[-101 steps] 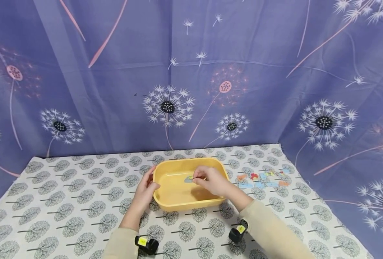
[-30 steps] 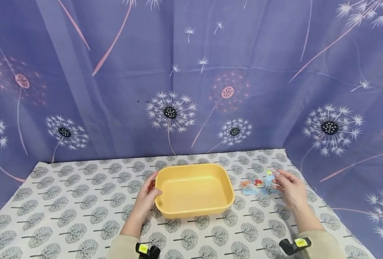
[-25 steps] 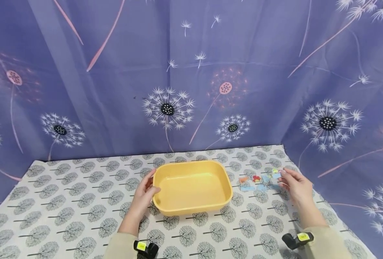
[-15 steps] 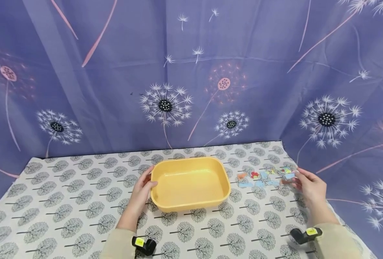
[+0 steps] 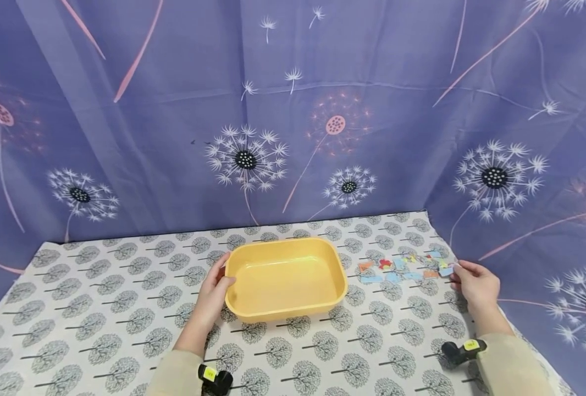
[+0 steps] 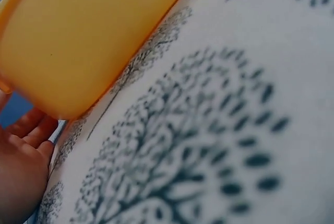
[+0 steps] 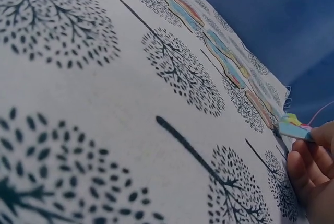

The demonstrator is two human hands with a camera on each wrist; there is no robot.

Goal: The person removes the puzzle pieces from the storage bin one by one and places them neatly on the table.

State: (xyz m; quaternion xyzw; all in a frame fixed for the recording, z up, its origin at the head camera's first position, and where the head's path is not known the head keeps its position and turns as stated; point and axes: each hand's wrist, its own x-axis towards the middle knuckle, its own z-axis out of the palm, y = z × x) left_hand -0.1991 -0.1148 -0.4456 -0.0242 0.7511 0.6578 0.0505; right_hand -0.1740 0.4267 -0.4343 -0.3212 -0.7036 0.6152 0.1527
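Note:
My left hand (image 5: 211, 297) grips the left end of a yellow plastic tub (image 5: 285, 315), thumb on the rim and fingers round the outside. The tub's bare floor shows in the head view; its outer wall (image 6: 88, 36) fills the upper left of the left wrist view. At the far right my right hand (image 5: 478, 287) pinches a small light-blue and yellow puzzle piece (image 7: 293, 130) between thumb and forefinger. That piece is close over the cloth, at the right end of a group of flat puzzle pieces (image 5: 393, 278) in blue, orange, red and yellow.
A white cloth with grey trees (image 5: 125, 330) covers the table. Behind it and at the right hangs a purple dandelion-print curtain (image 5: 174, 137). The table's right edge runs close beside my right hand.
My right hand has left the tub and carried the puzzle piece rightward to the far end of the group, then lowered it. My left hand has stayed on the tub.

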